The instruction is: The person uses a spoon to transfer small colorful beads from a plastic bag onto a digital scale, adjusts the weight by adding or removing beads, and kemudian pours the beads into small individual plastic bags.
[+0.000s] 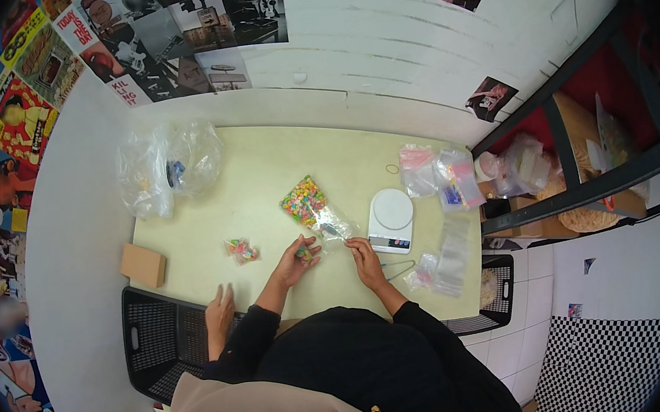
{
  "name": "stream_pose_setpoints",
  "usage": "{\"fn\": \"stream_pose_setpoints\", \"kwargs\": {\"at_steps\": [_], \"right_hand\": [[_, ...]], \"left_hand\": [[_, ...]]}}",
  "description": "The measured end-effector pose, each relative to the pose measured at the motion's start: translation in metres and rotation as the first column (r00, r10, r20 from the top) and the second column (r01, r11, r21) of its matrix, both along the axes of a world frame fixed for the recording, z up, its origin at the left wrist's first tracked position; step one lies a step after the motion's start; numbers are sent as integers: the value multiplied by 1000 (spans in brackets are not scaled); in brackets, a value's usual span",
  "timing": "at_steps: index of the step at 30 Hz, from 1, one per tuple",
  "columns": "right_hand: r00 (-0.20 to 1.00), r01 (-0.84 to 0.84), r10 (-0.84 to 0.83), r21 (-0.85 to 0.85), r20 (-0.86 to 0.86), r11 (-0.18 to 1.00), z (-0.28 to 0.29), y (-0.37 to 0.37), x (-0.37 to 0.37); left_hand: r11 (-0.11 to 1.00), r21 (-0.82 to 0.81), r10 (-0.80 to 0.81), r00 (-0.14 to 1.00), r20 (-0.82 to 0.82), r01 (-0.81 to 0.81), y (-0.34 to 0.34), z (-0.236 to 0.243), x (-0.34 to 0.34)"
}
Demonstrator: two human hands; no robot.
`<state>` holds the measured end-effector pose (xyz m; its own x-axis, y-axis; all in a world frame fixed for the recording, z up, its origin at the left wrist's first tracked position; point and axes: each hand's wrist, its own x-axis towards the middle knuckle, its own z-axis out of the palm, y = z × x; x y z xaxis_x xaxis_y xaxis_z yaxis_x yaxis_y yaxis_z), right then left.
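Observation:
A clear plastic bag [305,199] of small multicoloured pieces, like candies, lies tilted mid-table, its empty end toward me. My right hand [365,261] pinches that clear end at its edge. My left hand [294,263] is cupped beside the bag, palm up, with a few multicoloured candies [303,253] in its curled fingers. To the left lie small clear packets [241,250] of similar candies. A white digital kitchen scale [391,217] stands just right of the bag, its platform bare.
Another person's hand [219,315] rests at the table's near left edge, by a black crate [159,333]. A brown box [143,265] and a large clear bag [171,169] stand left. Plastic bags [454,254] and packs [419,167] lie right, beside a dark shelf [564,203].

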<state>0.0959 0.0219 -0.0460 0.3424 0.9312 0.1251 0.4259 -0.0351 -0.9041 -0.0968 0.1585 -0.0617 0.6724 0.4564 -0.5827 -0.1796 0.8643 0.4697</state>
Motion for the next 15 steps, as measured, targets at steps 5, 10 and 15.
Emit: {"fn": "stream_pose_setpoints", "kwargs": {"at_steps": [5,10,15], "right_hand": [[858,112,-120,-45,-500,993,-19,-1,-1],[763,146,-198,-134,-616,980,-13,-7,1],[659,232,-310,-206,-685,951,-17,-11,14]], "left_hand": [[1000,-4,-10,1000,27,10,-3,-2,9],[1000,0,-22,1000,19,22,-7,-5,6],[1000,10,-4,999,35,4,-7,4,3]]}}
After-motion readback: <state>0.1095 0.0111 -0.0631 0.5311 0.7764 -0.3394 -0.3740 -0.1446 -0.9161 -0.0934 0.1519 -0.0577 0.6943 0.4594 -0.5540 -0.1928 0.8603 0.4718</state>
